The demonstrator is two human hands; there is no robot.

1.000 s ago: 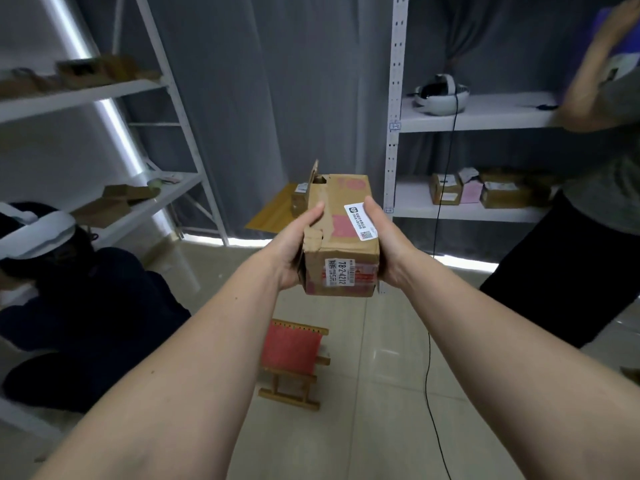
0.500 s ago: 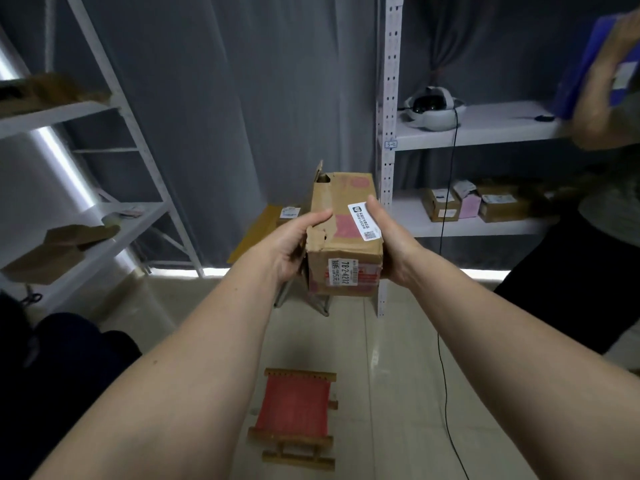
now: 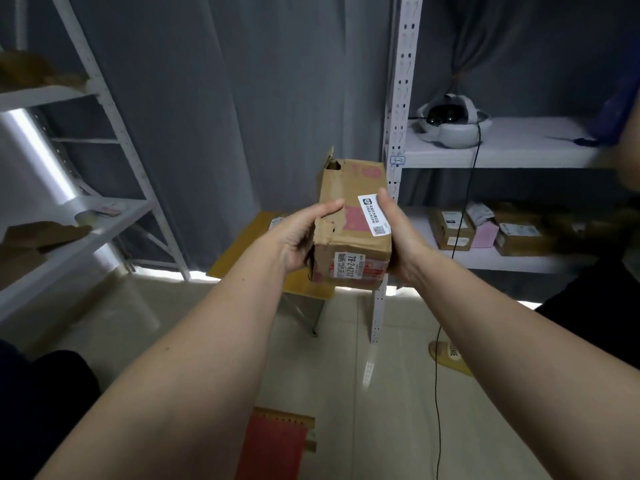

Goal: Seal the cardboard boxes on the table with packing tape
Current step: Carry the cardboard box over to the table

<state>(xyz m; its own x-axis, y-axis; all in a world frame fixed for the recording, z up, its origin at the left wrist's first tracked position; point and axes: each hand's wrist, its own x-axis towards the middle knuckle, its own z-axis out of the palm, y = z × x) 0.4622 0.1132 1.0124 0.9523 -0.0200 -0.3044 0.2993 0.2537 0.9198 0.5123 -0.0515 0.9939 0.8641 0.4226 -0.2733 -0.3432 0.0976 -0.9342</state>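
Cardboard box (image 3: 353,230) reads "78-2-4212" on its front label. It looks torn and dented. Left hand (image 3: 302,237) and right hand (image 3: 401,242) grip its sides.

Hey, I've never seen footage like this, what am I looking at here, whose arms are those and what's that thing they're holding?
There is no machine. The single picture comes from a camera worn on a person's head, looking forward and down, so the two bare arms are the wearer's own. The left hand and right hand hold a worn cardboard box between them in the air, fingers curled round its sides. A white label is stuck on top, and a flap sticks up at the far end. Behind it stands a small yellow table. White shelves hold a headset and more parcels. No packing tape is visible.
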